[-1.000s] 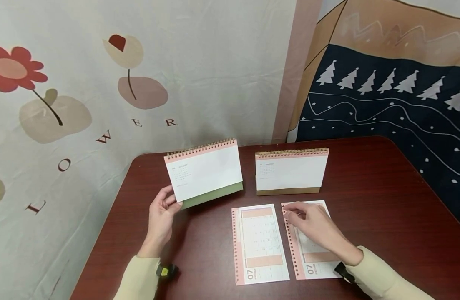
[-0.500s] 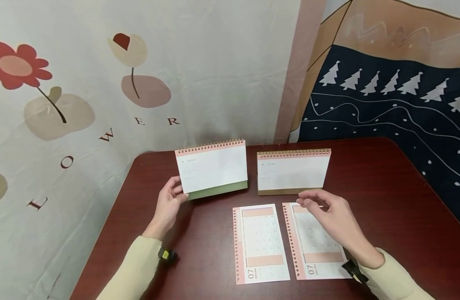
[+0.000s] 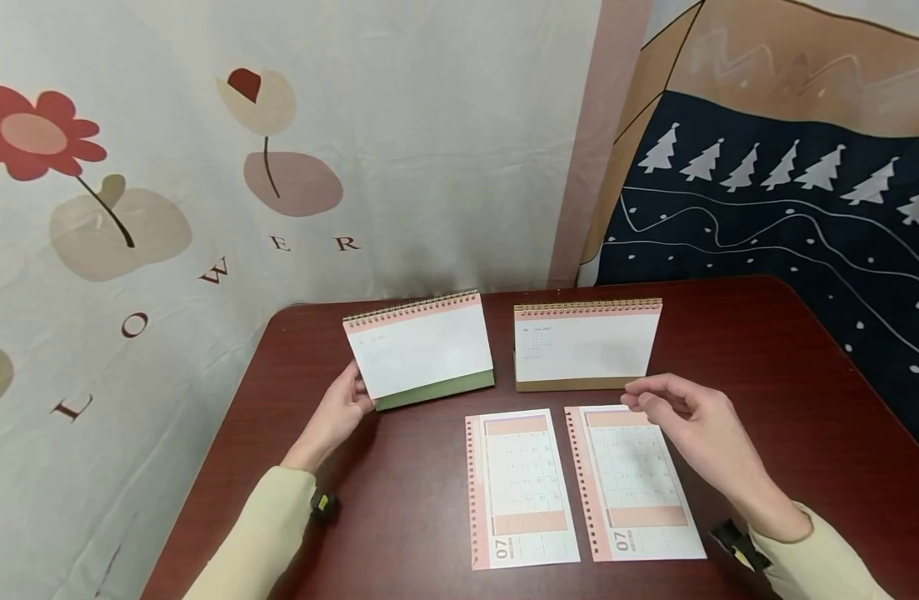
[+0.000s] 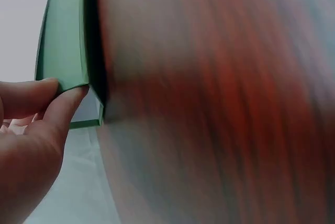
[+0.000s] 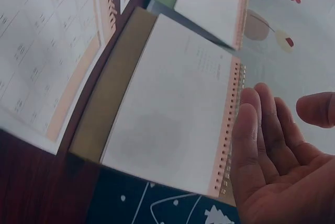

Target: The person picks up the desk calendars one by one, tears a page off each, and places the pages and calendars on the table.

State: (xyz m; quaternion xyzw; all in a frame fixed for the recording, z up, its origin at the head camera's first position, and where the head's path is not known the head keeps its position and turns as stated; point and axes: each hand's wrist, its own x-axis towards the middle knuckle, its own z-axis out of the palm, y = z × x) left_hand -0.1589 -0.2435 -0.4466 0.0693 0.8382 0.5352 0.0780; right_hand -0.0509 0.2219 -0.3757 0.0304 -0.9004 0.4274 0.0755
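Note:
A spiral-bound desk calendar with a green base [image 3: 429,342] stands at the back left, slightly turned. My left hand [image 3: 337,417] pinches its lower left corner; in the left wrist view the thumb [image 4: 68,106] and a finger meet at the green cardboard edge. To its right stands a second desk calendar [image 3: 586,346] with a brown base. Two loose calendar pages marked 07 lie flat in front, a left page [image 3: 525,479] and a right page [image 3: 631,479]. My right hand [image 3: 702,421] hovers by the right page's upper right corner, fingers loosely bent, holding nothing.
The dark red wooden table [image 3: 399,500] ends at a curtain [image 3: 444,167] printed with flowers, close behind both calendars. A dark blue cloth with white trees [image 3: 774,175] hangs at the right.
The green-based calendar has shifted slightly right and been set lower, with my left hand on its corner. My right hand has moved right, off the right page.

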